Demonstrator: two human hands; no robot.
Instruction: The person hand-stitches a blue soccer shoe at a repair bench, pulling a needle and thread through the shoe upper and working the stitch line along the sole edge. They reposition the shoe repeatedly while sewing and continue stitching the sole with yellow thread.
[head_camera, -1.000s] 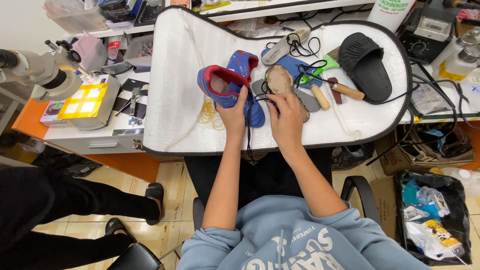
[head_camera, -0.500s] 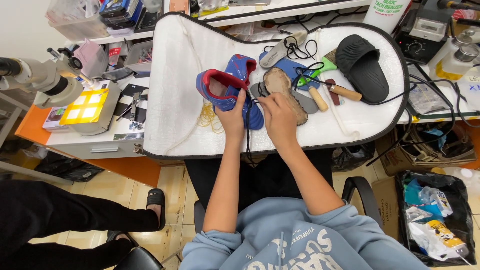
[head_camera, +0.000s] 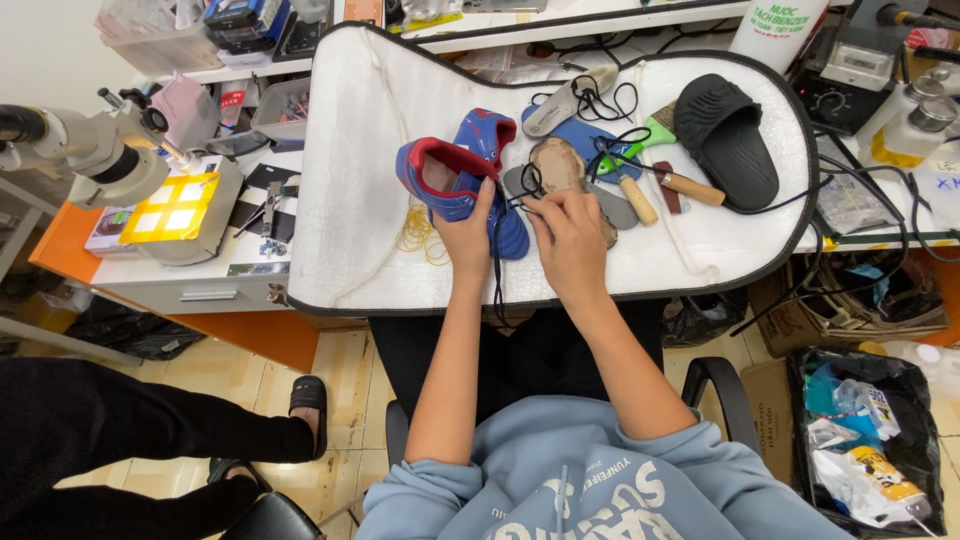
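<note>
A blue shoe with red lining (head_camera: 455, 172) lies on the white padded work mat (head_camera: 350, 150). My left hand (head_camera: 466, 232) grips its near side. My right hand (head_camera: 566, 235) is just to the right of the shoe, its fingers pinched on a black lace (head_camera: 497, 270) that hangs over the mat's front edge. Right behind my right hand lie a brown worn insole (head_camera: 556, 163) and a grey insole (head_camera: 620, 210).
A black slide sandal (head_camera: 726, 140), wooden-handled tools (head_camera: 680, 185), a green brush and black cords lie at the mat's right. Yellow rubber bands (head_camera: 418, 235) sit left of the shoe. A microscope (head_camera: 95, 150) and lit yellow panel stand left. Another person's legs (head_camera: 150, 440) are at lower left.
My right hand has slid slightly left toward the shoe, drawing the lace. The left hand stays on the shoe.
</note>
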